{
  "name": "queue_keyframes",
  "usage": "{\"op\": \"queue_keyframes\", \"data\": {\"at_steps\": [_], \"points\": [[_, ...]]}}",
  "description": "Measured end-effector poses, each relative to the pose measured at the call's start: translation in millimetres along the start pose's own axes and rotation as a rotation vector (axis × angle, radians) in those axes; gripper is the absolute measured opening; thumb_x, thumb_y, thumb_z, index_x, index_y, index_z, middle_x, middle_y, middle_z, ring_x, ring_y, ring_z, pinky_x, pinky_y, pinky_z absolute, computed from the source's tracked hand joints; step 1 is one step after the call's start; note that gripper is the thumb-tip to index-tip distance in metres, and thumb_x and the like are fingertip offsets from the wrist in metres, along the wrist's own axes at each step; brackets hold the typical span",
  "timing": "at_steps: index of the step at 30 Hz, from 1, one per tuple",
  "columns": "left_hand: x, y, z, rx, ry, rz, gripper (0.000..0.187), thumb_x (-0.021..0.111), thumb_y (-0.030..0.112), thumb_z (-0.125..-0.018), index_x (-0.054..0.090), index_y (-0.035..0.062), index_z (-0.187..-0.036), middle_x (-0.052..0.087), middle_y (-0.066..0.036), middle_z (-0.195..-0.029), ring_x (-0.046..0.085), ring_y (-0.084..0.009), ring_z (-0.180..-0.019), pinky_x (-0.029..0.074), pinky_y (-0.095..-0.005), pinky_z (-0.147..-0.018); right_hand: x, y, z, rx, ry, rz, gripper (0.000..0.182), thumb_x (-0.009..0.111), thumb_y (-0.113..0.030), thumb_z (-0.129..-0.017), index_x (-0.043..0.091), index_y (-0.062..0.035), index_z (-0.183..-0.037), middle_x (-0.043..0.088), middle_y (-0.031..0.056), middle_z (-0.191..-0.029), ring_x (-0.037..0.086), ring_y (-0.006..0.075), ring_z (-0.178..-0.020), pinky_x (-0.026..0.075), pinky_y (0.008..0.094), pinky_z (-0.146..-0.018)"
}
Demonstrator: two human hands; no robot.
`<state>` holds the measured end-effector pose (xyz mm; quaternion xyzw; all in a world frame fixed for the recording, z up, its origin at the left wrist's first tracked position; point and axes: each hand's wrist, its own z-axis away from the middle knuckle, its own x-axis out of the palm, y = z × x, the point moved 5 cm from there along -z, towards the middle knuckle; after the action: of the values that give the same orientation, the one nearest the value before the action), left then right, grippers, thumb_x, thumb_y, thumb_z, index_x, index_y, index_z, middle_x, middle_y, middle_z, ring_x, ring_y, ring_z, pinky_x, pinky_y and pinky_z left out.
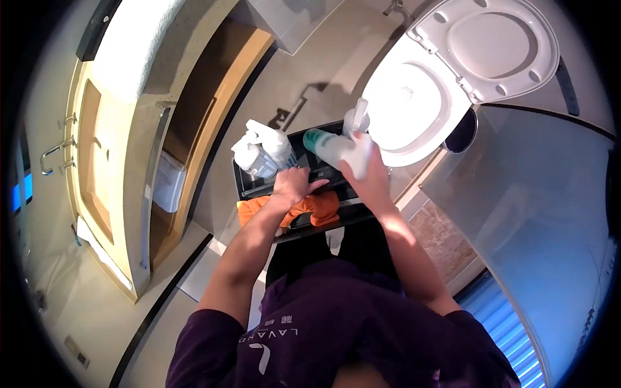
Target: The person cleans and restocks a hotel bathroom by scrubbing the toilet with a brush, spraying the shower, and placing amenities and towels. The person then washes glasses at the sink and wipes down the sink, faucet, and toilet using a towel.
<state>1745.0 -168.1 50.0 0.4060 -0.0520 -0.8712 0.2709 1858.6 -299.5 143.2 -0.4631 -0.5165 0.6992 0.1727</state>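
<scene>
A black caddy (252,192) stands in front of my legs, beside the toilet. My left hand (294,185) lies over its middle bar, fingers curled down and thumb stretched out to the right. Just beyond it, two white spray bottles (257,160) stand upright in the caddy's left part. My right hand (370,173) grips a whitish plastic bottle (336,149), tilted, with its green end toward the upper left. Behind this bottle, another pale bottle with a pump or spray top (357,118) is partly hidden. An orange cloth (317,208) hangs over the caddy's near compartment.
The toilet (414,107) has its lid and seat raised, at the upper right. A dark bin (462,132) is beside it. On the left is a washbasin counter (97,149) with open wooden shelving (194,129). A glass panel (517,187) stands at the right.
</scene>
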Motion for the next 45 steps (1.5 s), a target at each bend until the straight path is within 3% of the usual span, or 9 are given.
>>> {"op": "queue_keyframes", "data": {"at_steps": [4, 8, 12, 18, 23, 26, 32, 38, 45], "points": [[-1.4, -5.8, 2.5, -0.041, -0.030, 0.065, 0.067, 0.048, 0.066, -0.078, 0.062, 0.0012, -0.083, 0.064, -0.018, -0.074, 0.064, -0.0333, -0.075, 0.051, -0.0402, -0.068, 24.9, 76.0, 31.2, 0.311, 0.044, -0.031, 0.034, 0.066, -0.013, -0.077, 0.049, -0.0002, -0.105, 0.056, 0.0166, -0.102, 0.057, 0.0324, -0.084, 0.048, 0.0420, -0.067], [9.1, -11.1, 0.7, 0.018, -0.013, 0.225, 0.064, 0.053, 0.063, -0.078, 0.060, 0.0001, -0.086, 0.062, -0.023, -0.073, 0.061, -0.0401, -0.076, 0.048, -0.0465, -0.068, 68.6, 171.9, 113.1, 0.246, -0.802, 0.530, 0.031, 0.063, -0.020, -0.078, 0.054, -0.0052, -0.104, 0.058, 0.0134, -0.106, 0.059, 0.0321, -0.092, 0.049, 0.0400, -0.078], [9.7, -13.8, 2.6, 0.040, -0.076, 0.182, 0.061, 0.053, 0.061, -0.078, 0.060, 0.0011, -0.091, 0.062, -0.025, -0.077, 0.060, -0.0410, -0.079, 0.047, -0.0475, -0.070, 91.8, 168.1, 116.6, 0.348, -1.255, 0.753, 0.058, 0.066, -0.028, -0.075, 0.044, -0.0124, -0.127, 0.045, 0.0110, -0.132, 0.042, 0.0326, -0.121, 0.036, 0.0564, -0.094], [8.1, -16.1, 1.2, 0.006, -0.072, 0.172, 0.056, 0.054, 0.057, -0.079, 0.060, 0.0021, -0.089, 0.065, -0.020, -0.078, 0.062, -0.0367, -0.079, 0.048, -0.0440, -0.072, 77.8, 124.8, 88.7, 0.229, -1.124, 0.421, 0.035, 0.063, -0.035, -0.075, 0.061, -0.0073, -0.096, 0.052, 0.0148, -0.109, 0.050, 0.0329, -0.110, 0.044, 0.0463, -0.087], [3.1, -10.0, -4.3, 0.050, -0.034, 0.206, 0.058, 0.052, 0.059, -0.079, 0.060, 0.0015, -0.080, 0.063, -0.019, -0.070, 0.062, -0.0366, -0.074, 0.048, -0.0452, -0.070, 66.2, 194.9, 118.3, 0.299, -0.875, 0.620, 0.039, 0.059, -0.033, -0.079, 0.057, -0.0094, -0.109, 0.053, 0.0149, -0.117, 0.054, 0.0340, -0.105, 0.043, 0.0458, -0.090], [-3.1, -2.5, -0.5, 0.065, -0.049, 0.115, 0.061, 0.051, 0.062, -0.078, 0.062, 0.0028, -0.088, 0.063, -0.020, -0.072, 0.062, -0.0371, -0.075, 0.049, -0.0450, -0.071, 80.8, 180.5, 105.0, 0.231, -1.207, 0.750, 0.043, 0.063, -0.035, -0.078, 0.058, -0.0089, -0.112, 0.057, 0.0121, -0.117, 0.056, 0.0315, -0.105, 0.036, 0.0550, -0.094], [-3.3, -2.6, -5.6, 0.028, -0.087, 0.145, 0.060, 0.053, 0.061, -0.078, 0.063, 0.0026, -0.091, 0.063, -0.021, -0.072, 0.062, -0.0376, -0.075, 0.049, -0.0449, -0.070, 74.4, 151.0, 99.7, 0.235, -1.322, 0.584, 0.038, 0.062, -0.043, -0.077, 0.066, -0.0075, -0.089, 0.065, 0.0137, -0.096, 0.060, 0.0323, -0.094, 0.047, 0.0453, -0.081], [-16.5, -12.0, -19.0, -0.011, -0.073, 0.173, 0.063, 0.051, 0.062, -0.079, 0.063, 0.0013, -0.090, 0.063, -0.024, -0.081, 0.060, -0.0389, -0.084, 0.048, -0.0442, -0.073, -44.6, 19.4, 76.8, -0.076, -0.860, 0.536, 0.034, 0.056, -0.044, -0.081, 0.059, -0.0096, -0.079, 0.059, 0.0140, -0.064, 0.060, 0.0351, -0.066, 0.047, 0.0438, -0.057], [-16.4, -31.5, -26.8, 0.027, -0.066, 0.303, 0.077, 0.053, 0.069, -0.072, 0.051, 0.0082, -0.120, 0.065, -0.021, -0.082, 0.062, -0.0376, -0.083, 0.048, -0.0423, -0.075, -171.1, -95.3, 111.7, 0.139, -0.436, 0.684, 0.028, 0.061, -0.028, -0.081, 0.063, -0.0093, -0.102, 0.061, 0.0062, -0.081, 0.062, 0.0259, -0.069, 0.051, 0.0360, -0.059]]}}
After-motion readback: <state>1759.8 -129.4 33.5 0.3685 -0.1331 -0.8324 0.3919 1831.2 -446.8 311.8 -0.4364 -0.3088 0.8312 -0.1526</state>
